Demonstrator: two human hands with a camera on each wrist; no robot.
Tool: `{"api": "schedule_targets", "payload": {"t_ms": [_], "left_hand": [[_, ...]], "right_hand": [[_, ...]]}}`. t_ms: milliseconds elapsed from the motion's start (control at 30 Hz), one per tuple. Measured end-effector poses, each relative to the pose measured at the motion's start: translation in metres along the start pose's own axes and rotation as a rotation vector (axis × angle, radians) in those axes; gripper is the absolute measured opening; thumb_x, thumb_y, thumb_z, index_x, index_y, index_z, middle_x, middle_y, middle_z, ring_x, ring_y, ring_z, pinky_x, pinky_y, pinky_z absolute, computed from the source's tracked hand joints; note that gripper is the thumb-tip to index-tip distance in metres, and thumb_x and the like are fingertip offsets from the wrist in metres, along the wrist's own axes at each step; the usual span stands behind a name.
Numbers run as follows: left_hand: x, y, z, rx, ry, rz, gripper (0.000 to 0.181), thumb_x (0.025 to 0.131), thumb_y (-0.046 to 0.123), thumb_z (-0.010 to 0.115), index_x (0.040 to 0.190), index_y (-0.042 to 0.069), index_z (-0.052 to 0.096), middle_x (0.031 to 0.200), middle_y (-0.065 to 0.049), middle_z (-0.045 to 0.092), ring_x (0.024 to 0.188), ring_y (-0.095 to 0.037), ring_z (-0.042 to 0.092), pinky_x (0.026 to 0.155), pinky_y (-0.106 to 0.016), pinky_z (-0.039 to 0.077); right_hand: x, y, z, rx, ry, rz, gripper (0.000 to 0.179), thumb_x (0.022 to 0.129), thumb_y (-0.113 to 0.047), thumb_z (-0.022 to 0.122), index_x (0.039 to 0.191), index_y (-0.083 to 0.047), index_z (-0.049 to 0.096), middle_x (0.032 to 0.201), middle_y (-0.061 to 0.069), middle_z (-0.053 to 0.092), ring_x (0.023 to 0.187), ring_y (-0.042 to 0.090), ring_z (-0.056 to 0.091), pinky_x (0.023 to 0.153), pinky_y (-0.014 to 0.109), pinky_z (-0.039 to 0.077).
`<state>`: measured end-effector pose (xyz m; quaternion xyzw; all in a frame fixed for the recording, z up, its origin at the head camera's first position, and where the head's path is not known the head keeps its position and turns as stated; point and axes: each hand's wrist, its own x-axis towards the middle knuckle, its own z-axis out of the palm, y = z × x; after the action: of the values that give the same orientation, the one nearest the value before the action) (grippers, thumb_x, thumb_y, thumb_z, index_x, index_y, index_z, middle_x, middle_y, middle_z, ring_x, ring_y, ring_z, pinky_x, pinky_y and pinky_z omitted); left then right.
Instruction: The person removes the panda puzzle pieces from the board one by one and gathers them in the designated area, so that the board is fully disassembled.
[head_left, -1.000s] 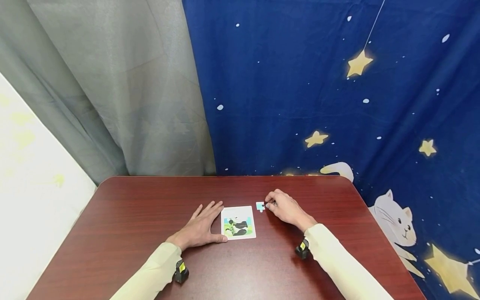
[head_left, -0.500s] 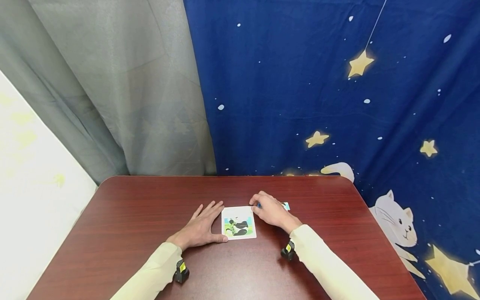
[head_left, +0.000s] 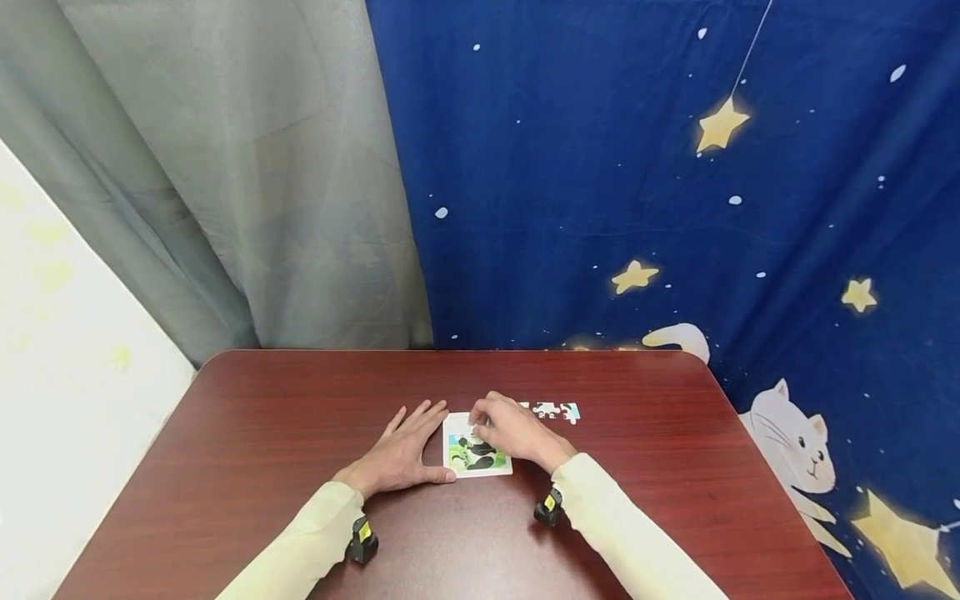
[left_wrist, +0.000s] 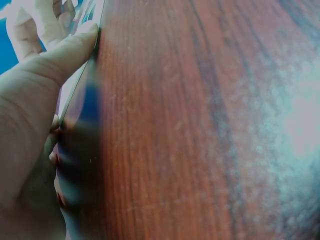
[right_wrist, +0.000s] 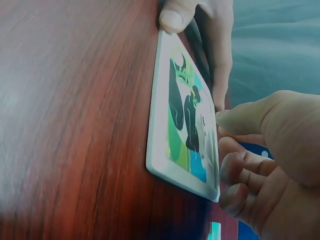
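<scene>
A framed panda jigsaw puzzle (head_left: 480,461) in a white tray lies flat on the table. My left hand (head_left: 401,457) rests flat and spread at the tray's left side, the thumb at the near corner and the forefinger at the far one. In the left wrist view, the thumb of that left hand (left_wrist: 45,75) touches the tray's edge. Over the far part of the puzzle is my right hand (head_left: 519,432), thumb and fingers bent together in a pinch. They seem to hold a puzzle piece, mostly hidden by the fingers. In the right wrist view, the right hand (right_wrist: 265,150) is at the tray's far edge.
Loose puzzle pieces (head_left: 547,409) lie in a row beyond the right hand, the rightmost piece (head_left: 571,412) apart from the others. Bare reddish-brown table (head_left: 300,417) surrounds the tray. A grey curtain (head_left: 300,208) and a blue starry curtain (head_left: 562,208) hang behind.
My right hand has moved left from the loose pieces to above the far part of the puzzle, uncovering pieces behind it. The left hand and tray have stayed put.
</scene>
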<state>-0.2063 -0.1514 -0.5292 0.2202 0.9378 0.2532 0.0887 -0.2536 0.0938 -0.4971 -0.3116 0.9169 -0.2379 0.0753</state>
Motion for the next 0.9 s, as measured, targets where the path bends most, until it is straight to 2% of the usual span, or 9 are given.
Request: {"api": "schedule_targets", "payload": {"t_ms": [200, 500, 700, 900], "left_hand": [[-0.001, -0.001, -0.001, 0.007, 0.009, 0.004, 0.109, 0.087, 0.065, 0.079, 0.167, 0.005, 0.035, 0.178, -0.011, 0.029, 0.167, -0.037, 0.02, 0.134, -0.067, 0.011], [-0.002, 0.0, 0.0, 0.001, 0.01, 0.004, 0.109, 0.085, 0.066, 0.08, 0.165, 0.004, 0.037, 0.177, -0.011, 0.03, 0.167, -0.038, 0.02, 0.133, -0.067, 0.011], [-0.002, 0.0, 0.001, -0.011, 0.034, 0.021, 0.109, 0.084, 0.063, 0.082, 0.164, 0.002, 0.039, 0.176, -0.013, 0.033, 0.166, -0.041, 0.023, 0.132, -0.069, 0.013], [-0.002, 0.001, 0.0, -0.01, 0.016, 0.012, 0.108, 0.086, 0.064, 0.08, 0.165, 0.003, 0.038, 0.177, -0.011, 0.03, 0.167, -0.038, 0.02, 0.133, -0.068, 0.01]], "right_hand": [[0.003, -0.006, 0.006, -0.005, -0.038, -0.006, 0.013, 0.099, -0.017, 0.072, 0.11, -0.014, 0.077, 0.104, 0.0, 0.069, 0.093, 0.011, 0.067, 0.084, 0.028, 0.055], [0.005, -0.013, 0.013, -0.001, -0.075, 0.01, 0.008, 0.098, -0.019, 0.073, 0.105, -0.015, 0.074, 0.099, -0.003, 0.067, 0.083, 0.005, 0.06, 0.075, 0.023, 0.051], [0.008, -0.019, 0.015, -0.018, -0.1, 0.034, 0.012, 0.096, -0.022, 0.074, 0.106, -0.015, 0.07, 0.097, -0.005, 0.065, 0.082, 0.006, 0.058, 0.074, 0.024, 0.049], [0.009, -0.02, 0.016, -0.015, -0.116, 0.056, 0.019, 0.092, -0.027, 0.078, 0.105, -0.017, 0.068, 0.094, -0.006, 0.062, 0.079, 0.006, 0.056, 0.073, 0.024, 0.047]]}}
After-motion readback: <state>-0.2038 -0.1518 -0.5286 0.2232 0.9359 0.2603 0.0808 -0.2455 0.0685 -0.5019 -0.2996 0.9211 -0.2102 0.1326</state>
